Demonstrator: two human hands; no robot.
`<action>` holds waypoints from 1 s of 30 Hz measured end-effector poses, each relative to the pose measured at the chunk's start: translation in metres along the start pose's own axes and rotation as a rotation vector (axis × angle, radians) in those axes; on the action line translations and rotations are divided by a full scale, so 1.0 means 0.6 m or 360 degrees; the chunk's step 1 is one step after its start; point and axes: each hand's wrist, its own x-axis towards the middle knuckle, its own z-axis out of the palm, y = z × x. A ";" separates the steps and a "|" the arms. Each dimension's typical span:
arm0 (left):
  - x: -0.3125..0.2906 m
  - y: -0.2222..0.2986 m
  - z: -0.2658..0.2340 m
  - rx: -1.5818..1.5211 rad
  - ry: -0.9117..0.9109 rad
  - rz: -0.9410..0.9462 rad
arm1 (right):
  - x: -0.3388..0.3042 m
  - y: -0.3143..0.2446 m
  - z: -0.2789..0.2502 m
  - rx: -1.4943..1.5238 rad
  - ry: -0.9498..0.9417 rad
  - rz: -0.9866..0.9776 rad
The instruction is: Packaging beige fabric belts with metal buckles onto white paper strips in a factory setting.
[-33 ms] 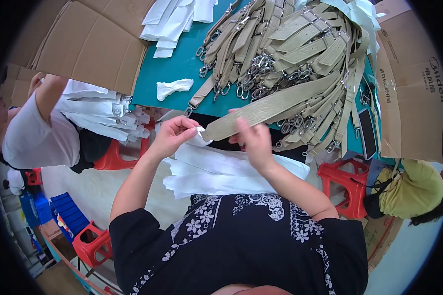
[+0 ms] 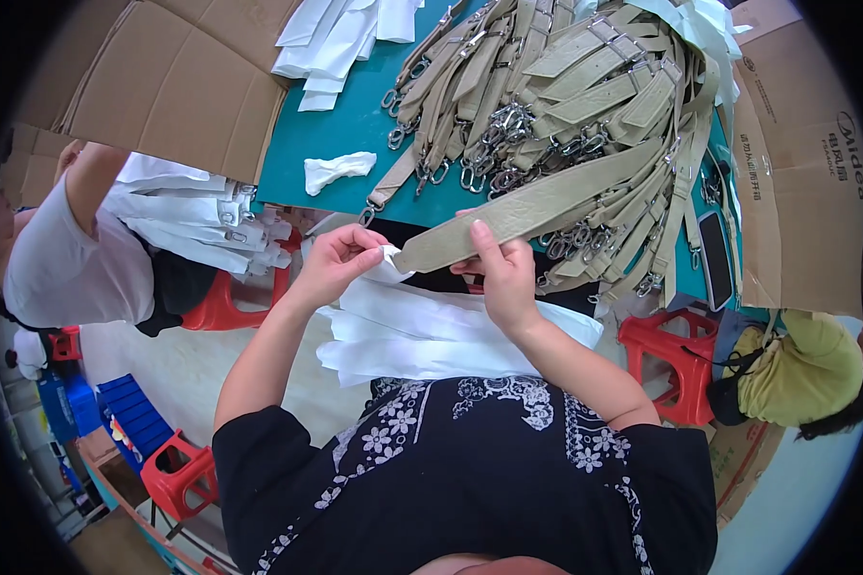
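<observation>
My right hand (image 2: 508,285) grips a wide beige strap (image 2: 547,203), its thumb on top and fingers underneath. The strap slants up to the right into a heap of similar beige straps (image 2: 594,105) with silver clasps and buckles. At the strap's near-left end, my left hand (image 2: 340,266) pinches a small white piece (image 2: 390,261), thin like tissue or soft cloth. Whether that piece is fastened to the strap I cannot tell. Long white sheets (image 2: 431,335) lie across my lap below both hands.
On the green table (image 2: 307,134) rest a crumpled white piece (image 2: 338,172), folded white strips (image 2: 340,48) and a phone (image 2: 714,259). Cardboard boxes stand at left (image 2: 177,86) and right (image 2: 796,163). People sit on both sides, near red stools (image 2: 676,364).
My right hand, blurred and loosely over the strap before, now holds it still with the thumb on top. The left hand has barely moved.
</observation>
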 end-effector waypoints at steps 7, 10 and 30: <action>0.005 -0.007 0.000 -0.0068 -0.0021 0.0020 | -0.002 0.023 0.029 -0.0476 -0.0211 -0.0299; -0.001 -0.009 -0.001 -0.0062 -0.0031 0.0040 | -0.003 0.012 0.032 -0.0743 -0.0235 -0.0575; 0.020 0.113 -0.002 0.0708 -0.0717 0.0384 | 0.001 -0.028 0.009 -0.0777 -0.0405 -0.0560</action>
